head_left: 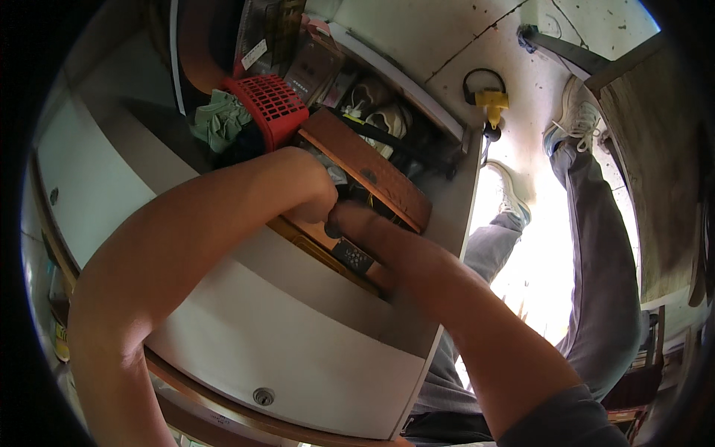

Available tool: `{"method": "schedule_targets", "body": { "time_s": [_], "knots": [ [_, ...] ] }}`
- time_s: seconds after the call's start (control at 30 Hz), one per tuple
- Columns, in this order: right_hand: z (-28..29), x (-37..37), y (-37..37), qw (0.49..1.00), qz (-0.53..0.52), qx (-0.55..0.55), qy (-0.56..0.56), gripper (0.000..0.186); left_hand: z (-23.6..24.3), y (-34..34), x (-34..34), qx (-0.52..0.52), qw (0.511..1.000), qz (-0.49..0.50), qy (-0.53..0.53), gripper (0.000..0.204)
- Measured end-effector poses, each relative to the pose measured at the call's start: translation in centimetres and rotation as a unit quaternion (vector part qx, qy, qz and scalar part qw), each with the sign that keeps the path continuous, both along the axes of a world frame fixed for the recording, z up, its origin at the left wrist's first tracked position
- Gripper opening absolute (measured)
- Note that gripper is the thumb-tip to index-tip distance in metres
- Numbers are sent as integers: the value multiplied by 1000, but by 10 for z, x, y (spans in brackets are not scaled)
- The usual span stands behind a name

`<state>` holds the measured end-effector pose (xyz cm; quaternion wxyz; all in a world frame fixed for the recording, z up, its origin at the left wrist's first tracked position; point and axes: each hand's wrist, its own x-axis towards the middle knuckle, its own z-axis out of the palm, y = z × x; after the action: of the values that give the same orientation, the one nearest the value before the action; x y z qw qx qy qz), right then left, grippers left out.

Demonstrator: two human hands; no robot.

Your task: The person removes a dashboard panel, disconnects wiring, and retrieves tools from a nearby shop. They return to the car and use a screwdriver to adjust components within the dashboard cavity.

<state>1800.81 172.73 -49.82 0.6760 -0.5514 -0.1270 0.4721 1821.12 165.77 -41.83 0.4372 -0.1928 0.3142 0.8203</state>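
Both my hands reach down into an open drawer with a white front (pixel 298 350). My left hand (pixel 313 186) is bent at the wrist, with its fingers out of sight below. Close against it is my right hand (pixel 351 222), its fingers largely hidden and in shadow. Just beyond them a reddish-brown wooden board or box side (pixel 369 171) lies slantwise. On the near side of my hands I see a dark box with a pale pattern (pixel 351 255) beside a yellow-edged item (pixel 309 248). Whether either hand grips something does not show.
A red plastic basket (pixel 274 104) with a greenish cloth (pixel 222 118) beside it stands at the drawer's far left. Shoes (pixel 389 123) lie behind the wooden board. On the floor is a yellow plug-like object with a black cord (pixel 490 100). Legs in grey trousers (pixel 599 253) stretch along the right.
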Motion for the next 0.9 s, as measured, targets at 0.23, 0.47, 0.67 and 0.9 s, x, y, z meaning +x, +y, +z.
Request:
{"method": "schedule_targets", "body": {
  "time_s": [0.23, 0.47, 0.67, 0.9],
  "knots": [
    [11, 4, -20, 985, -162, -9, 63, 33, 1, 0, -1, -2, 999, -23, 24, 59],
    [17, 25, -120, 992, -91, -91, 0, 39, 8, -7, 4, -24, 999, 18, 24, 59],
    [-14, 25, -222, 959, -167, -160, 162, 35, 2, 2, 3, -18, 999, 31, 16, 53],
    [-13, 3, -248, 953, -144, -159, 215, 33, 10, -6, -19, -43, 997, -50, 33, 48]
  ]
}}
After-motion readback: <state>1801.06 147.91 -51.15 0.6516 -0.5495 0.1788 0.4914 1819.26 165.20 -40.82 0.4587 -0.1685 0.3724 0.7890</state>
